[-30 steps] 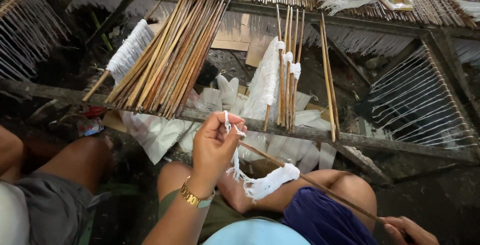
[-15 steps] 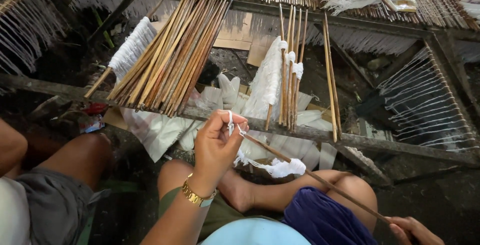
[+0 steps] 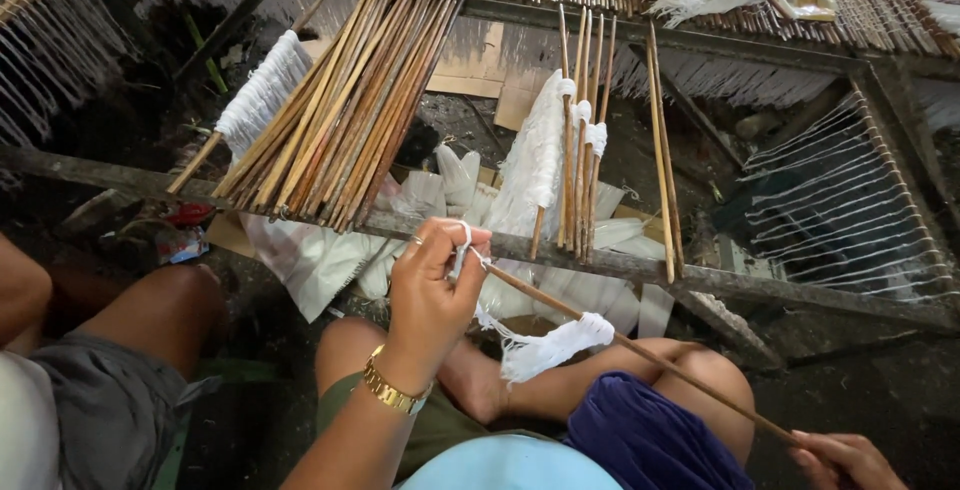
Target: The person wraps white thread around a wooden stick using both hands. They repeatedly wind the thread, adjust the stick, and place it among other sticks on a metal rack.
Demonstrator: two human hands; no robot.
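White fringed yarn (image 3: 548,348) — thin wooden stick (image 3: 640,350) — left hand (image 3: 432,295) pinching.

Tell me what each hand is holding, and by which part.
Left hand pinches the white thread at the thin stick's upper tip; right hand holds its lower end.

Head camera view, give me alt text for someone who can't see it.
A seated person's left hand pinches white thread at the tip of a thin wooden stick, while the right hand holds its far end. Ahead, a bundle of sticks leans across a wooden frame rail; another person's knee is at left.
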